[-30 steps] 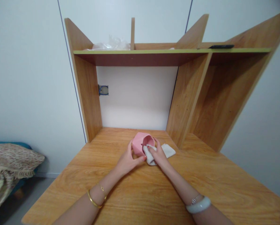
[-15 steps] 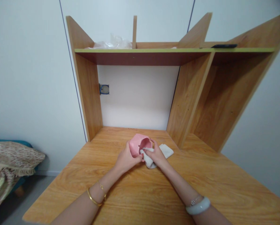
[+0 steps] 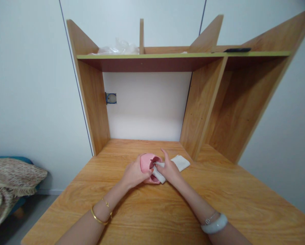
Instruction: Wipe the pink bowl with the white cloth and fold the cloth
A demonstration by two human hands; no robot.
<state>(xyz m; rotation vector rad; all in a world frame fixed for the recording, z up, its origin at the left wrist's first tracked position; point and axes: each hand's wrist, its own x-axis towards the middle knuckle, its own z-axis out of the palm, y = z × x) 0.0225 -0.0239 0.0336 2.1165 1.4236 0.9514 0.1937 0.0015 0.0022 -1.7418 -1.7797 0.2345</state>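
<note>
My left hand is wrapped round a pink hollow container, whose opening faces right toward my other hand. Its exact kind I cannot make out. My right hand grips a white cloth, pressing part of it into the opening, with one finger raised. The far end of the cloth spreads out on the desk behind that hand. Inside the container, the fingertips and some of the cloth are hidden. Both hands are low over the wooden desk.
A wooden shelf unit rises from the desk's back. On it lie a clear plastic bag and a flat black object. An uncovered wall socket box shows at left. Beyond the desk's left edge is a seat with a patterned blanket.
The pink container has turned in my left hand, showing another opening at its lower side. My right hand has shifted slightly with the cloth, and one finger now lifts. The view has moved a little.
</note>
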